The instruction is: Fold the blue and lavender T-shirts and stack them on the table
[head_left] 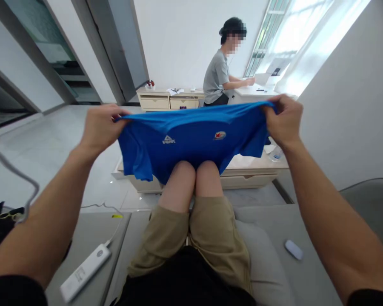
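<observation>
The left hand (pixel 100 129) and right hand (pixel 284 121) each clenched one end of the upper edge of a blue T-shirt (pixel 191 140), holding it taut. Its long axis ran left to right, and its front, with a white logo and a badge, faced the person. The cloth hung just above or onto the bare knees (pixel 185 178). Behind it, partly hidden, stood a low wooden coffee table (pixel 249 179). On the grey sofa (pixel 290 221) lay a white power strip (pixel 86 272), near left, and a pale oval object (pixel 293 249), near right. Far off, a seated person (pixel 215 76) worked at a white desk (pixel 252 94).

Two hands (pixel 102 129) (pixel 284 121), one T-shirt (pixel 191 142), probably one power strip (pixel 85 272)
</observation>
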### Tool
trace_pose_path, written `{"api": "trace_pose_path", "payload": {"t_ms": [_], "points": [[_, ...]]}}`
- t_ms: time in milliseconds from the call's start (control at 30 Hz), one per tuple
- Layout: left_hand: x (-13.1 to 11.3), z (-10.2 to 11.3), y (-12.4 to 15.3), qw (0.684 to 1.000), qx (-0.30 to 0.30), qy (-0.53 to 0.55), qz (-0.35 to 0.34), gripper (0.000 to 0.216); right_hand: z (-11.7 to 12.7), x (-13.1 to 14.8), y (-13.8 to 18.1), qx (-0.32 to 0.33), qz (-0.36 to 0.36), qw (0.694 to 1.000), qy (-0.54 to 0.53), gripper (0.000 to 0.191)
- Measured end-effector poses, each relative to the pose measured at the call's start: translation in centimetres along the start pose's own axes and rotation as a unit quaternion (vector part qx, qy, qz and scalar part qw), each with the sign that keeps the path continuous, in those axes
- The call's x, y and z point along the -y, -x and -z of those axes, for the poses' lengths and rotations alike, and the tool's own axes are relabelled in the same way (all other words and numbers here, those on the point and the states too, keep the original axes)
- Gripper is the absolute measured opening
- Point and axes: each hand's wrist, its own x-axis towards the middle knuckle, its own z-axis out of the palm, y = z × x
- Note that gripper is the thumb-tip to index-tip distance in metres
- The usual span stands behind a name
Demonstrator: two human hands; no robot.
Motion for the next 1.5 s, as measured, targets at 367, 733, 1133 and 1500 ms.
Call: {"api": "trace_pose_path", "payload": {"t_ms": [367, 733, 1133, 1500], "points": [[4.6, -3.1, 3.6, 0.994, 0.04, 0.013, 0.099, 0.022, -3.6, -2.7, 8.3, 0.0, -0.09, 0.996, 0.019, 0.022], [9.6, -13.3, 6.6, 0.964, 0.131, 0.141, 0.182, 0.034, -7.0, -7.1, 12.6, 0.074, -0.184, 0.969, 0.147, 0.044], [10.6, -11.7, 6.1, 0.992, 0.075, -0.013, 0.099, 0.041, -7.4, -11.1, 12.5, 0.007, -0.044, 0.978, 0.204, 0.059], [15.4, -17.3, -3.1, 0.96, 0.178, -0.21, 0.04, 0.039, -13.0, -19.4, 5.3, 0.149, -0.058, 0.922, 0.352, 0.055]]}}
